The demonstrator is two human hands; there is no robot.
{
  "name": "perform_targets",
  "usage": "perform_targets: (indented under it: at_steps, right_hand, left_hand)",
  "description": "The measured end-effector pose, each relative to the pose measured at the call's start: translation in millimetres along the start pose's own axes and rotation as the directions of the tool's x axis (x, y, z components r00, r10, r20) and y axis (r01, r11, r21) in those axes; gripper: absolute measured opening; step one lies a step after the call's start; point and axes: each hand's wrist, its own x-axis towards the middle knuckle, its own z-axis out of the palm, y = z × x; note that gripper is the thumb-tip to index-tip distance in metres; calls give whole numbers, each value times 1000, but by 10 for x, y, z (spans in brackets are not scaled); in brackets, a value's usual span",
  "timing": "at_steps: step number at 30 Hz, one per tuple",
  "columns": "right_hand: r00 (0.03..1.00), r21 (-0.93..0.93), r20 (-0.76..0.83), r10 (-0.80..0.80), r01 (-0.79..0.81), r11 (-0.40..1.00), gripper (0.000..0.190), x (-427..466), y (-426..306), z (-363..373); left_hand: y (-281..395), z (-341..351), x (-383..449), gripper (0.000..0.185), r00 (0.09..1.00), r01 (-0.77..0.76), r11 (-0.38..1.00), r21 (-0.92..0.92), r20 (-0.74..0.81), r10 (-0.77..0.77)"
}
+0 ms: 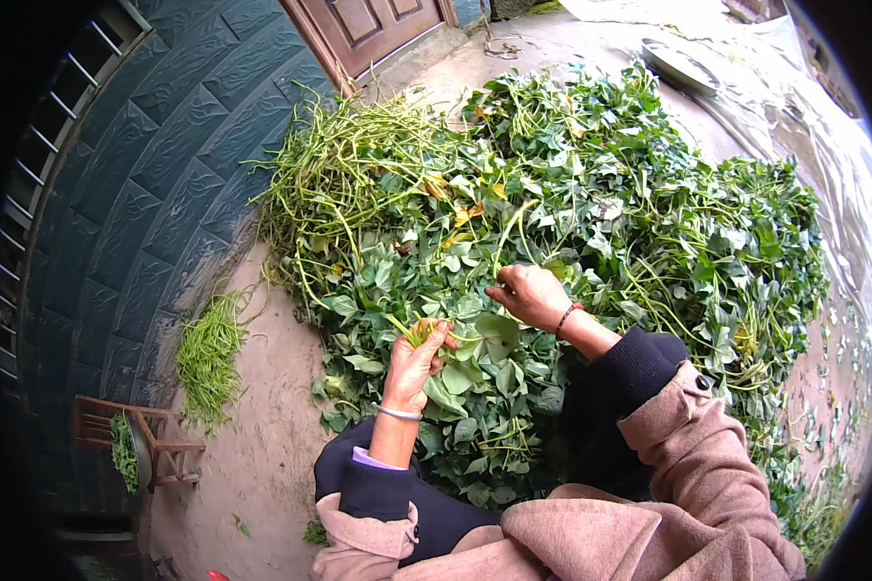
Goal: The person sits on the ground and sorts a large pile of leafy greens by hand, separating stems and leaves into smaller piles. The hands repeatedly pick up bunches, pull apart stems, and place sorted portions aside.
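Observation:
My left hand point(414, 359), with a silver bangle at its wrist, grips a small bunch of green leaf stalks point(405, 330). Broad green leaves point(461, 374) spread out just right of it. My right hand point(534, 294), wearing a dark and red wrist cord, has its fingers closed on a pale green vine stem point(507, 232) that rises away from me. Both hands are over a large heap of leafy vines point(436, 254), which look like sweet potato vines. Some yellow leaves point(469, 214) show among the green. The palm side of my right hand is hidden.
Bare stripped vines point(363, 160) lie tangled at the heap's far left. A pile of green stalks point(211, 359) rests on the concrete floor by the tiled wall point(152, 174). A wooden chair point(167, 443) holds a basin point(142, 454) of greens. Plastic sheeting point(806, 109) and a round metal pan point(679, 69) lie far right.

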Motion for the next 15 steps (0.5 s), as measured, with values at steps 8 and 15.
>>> perform_targets:
  at_steps: [8, 15]
  right_hand:
    - [863, 566, 234, -448, 254, 784, 37, -65, -305, -131]
    - [887, 380, 224, -404, 302, 874, 19, -83, -211, -33]
  left_hand:
    - [-35, -49, -9, 12, 998, 47, 993, -106, -31, -50]
    - [-59, -66, 48, 21, 999, 35, 978, -207, -28, -41]
